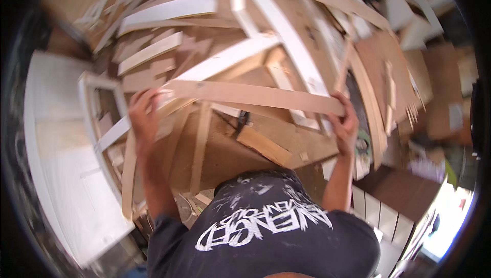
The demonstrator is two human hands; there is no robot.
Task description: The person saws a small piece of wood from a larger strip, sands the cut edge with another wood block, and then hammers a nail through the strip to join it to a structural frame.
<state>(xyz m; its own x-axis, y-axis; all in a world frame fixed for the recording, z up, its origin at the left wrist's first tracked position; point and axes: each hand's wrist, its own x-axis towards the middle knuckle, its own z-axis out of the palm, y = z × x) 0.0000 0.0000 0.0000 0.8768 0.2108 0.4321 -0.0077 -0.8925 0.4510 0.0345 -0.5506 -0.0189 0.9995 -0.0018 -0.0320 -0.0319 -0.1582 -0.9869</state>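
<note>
Hands grip one long wooden strip (255,96) lying left-right above the scrap-wood pile (245,32): left hand (144,116) fingers wrap its left end, right hand (343,123) fingers wrap its right end.

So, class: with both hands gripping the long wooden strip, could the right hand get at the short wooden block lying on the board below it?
Probably yes. The short wooden block lies uncovered just below the long wooden strip, but the right hand must first release its grip.

Single head-worn fisheye view, steeply downward and close over a cluttered pile of wood strips (245,73)
</note>
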